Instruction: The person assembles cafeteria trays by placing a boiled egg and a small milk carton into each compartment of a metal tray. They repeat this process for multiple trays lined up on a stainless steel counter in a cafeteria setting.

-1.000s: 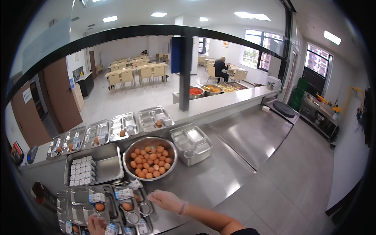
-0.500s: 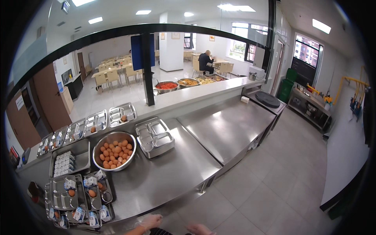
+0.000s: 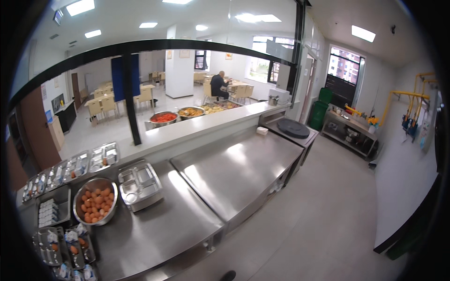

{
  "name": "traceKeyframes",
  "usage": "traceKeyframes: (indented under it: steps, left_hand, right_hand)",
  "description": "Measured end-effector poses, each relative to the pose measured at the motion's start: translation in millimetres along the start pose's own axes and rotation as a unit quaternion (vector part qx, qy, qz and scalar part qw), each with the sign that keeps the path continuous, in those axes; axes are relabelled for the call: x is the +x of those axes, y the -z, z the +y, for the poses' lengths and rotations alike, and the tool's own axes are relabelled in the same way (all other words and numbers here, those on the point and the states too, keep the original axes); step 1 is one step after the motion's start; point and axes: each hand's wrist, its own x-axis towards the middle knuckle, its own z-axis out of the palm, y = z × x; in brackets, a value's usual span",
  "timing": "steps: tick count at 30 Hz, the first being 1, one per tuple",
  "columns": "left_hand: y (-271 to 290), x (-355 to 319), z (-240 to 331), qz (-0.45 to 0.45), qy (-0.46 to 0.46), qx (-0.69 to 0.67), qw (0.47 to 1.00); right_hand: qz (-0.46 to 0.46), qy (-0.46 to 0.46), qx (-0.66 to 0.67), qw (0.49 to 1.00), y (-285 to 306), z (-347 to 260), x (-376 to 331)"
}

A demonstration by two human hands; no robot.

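Neither of my hands shows at this moment; only a dark shoe tip [image 3: 228, 275] appears at the lower edge. On the steel counter [image 3: 154, 234] to the left stands a round metal bowl [image 3: 114, 206] heaped with brown eggs [image 3: 97, 203]. Right of the bowl lies a stack of compartment trays [image 3: 139, 185]. Filled trays [image 3: 49, 248] with small cartons and eggs are piled at the near left. Behind them, a deep steel pan [image 3: 63, 199] holds rows of white-and-blue cartons [image 3: 48, 213].
More compartment trays [image 3: 104, 157] line the ledge [image 3: 197, 117]. Beyond it stand bowls of food [image 3: 163, 118], and a person [image 3: 219, 85] sits at a dining table. A dark round lid [image 3: 293, 128] lies at the counter's far end. Grey floor [image 3: 300, 210] runs along the right.
My view has swung to the right, so the counter things sit further left. Both hands, seen at the lower edge before, have left the picture. A shoe tip now shows.
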Motion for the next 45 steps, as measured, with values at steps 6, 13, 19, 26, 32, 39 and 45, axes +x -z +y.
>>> traceKeyframes:
  steps: [6,13,19,26,32,39,45]
  left_hand:
    - [37,85,96,-0.016,-0.034,0.039,0.999]
    - [83,177,245,-0.007,-0.148,0.134,0.980]
    - [130,242,392,-0.010,-0.148,0.176,0.973]
    - [124,328,510,-0.176,-0.114,0.210,0.955]
    - [63,323,582,-0.059,-0.331,0.397,0.854]
    - [66,272,715,-0.190,-0.186,0.206,0.942]
    - [98,347,765,-0.151,-0.114,0.199,0.961]
  right_hand:
    - [0.067,-0.048,0.027,0.996,96,20,41]
    - [0.158,-0.126,0.095,0.975,195,66,35]
    - [0.230,-0.198,0.190,0.934,235,131,3]
    - [0.262,-0.252,0.315,0.877,250,231,-30]
    - [0.208,-0.283,0.329,0.877,287,328,-25]
    - [0.175,-0.256,0.000,0.951,402,512,143]
    - [0.199,-0.190,0.002,0.961,566,462,242]
